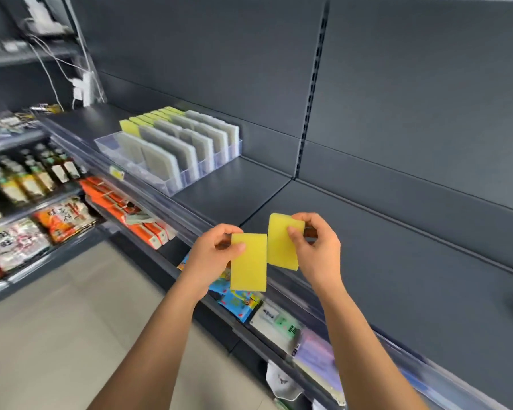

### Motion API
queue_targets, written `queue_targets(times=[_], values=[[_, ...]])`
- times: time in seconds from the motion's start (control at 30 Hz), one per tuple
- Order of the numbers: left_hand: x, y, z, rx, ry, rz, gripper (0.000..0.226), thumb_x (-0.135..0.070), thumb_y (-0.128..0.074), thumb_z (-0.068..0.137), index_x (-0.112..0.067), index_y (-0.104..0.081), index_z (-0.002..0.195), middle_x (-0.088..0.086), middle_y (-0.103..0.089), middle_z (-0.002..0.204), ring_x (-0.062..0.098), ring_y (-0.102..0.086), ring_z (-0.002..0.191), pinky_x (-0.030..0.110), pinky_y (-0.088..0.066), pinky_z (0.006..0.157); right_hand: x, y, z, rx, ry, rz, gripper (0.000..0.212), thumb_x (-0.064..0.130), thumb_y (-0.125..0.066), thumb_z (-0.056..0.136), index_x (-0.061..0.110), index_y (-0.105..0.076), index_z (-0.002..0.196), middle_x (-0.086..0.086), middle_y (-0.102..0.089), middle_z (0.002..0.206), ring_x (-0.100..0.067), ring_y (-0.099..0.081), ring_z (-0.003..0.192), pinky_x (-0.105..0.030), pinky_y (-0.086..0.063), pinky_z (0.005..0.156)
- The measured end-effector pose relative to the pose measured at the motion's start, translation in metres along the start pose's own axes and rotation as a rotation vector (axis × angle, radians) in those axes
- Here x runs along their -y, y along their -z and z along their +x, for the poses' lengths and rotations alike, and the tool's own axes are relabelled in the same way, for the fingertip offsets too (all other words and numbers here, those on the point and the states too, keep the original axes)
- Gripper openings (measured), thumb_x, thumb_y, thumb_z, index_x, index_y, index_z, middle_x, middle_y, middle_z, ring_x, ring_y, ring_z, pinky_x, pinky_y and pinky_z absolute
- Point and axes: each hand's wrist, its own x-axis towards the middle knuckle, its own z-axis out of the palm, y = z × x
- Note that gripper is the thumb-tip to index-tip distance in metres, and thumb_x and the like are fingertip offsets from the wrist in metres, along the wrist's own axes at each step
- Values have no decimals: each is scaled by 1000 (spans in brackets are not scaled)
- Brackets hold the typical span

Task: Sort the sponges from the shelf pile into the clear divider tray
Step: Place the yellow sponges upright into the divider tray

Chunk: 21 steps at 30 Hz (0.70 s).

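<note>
Left hand (216,250) pinches a yellow sponge (248,267) near its top edge, thumb on the face, sponge hanging upright. Right hand (317,247) pinches a second yellow sponge (282,247) at its upper right corner, slightly tilted. The two sponges are just beside each other, both in the air over the shelf's (234,199) front edge. Clear divider tray (160,184) sits further left by the same front edge, its slots holding upright grey sponges (172,143) and a far row of yellow ones (148,121).

Yellow sponges (248,263); dark grey shelf (397,261)
</note>
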Motion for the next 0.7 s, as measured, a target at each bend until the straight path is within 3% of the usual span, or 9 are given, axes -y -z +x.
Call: queue_targets(times=[0.23,0.43,0.7], values=[[17,95,9,-99,4,9,20,-6,-62,86,-26,-61,92,1,-68,95,15,-63,84,26,-49,62,27,-98,2,96,20,49,11,17,-65,86,27,-63,91,6,-63,92,-12,-57,83,-29,-49,72],[28,164,31,-185,7,-6,20,-6,-64,84,-23,-64,93,6,-67,98,24,-63,91,45,-52,79,47,-172,20,169,71,64,12,18,-66,85,27,-63,92,6,-63,92,-14,-57,82,-34,-51,75],[36,244,79,-270,20,-13,17,-4,-62,86,-19,-62,95,9,-64,100,17,-59,82,25,-47,62,66,-269,60,250,94,101,15,18,-68,84,30,-61,91,2,-64,90,-18,-58,82,-40,-51,77]])
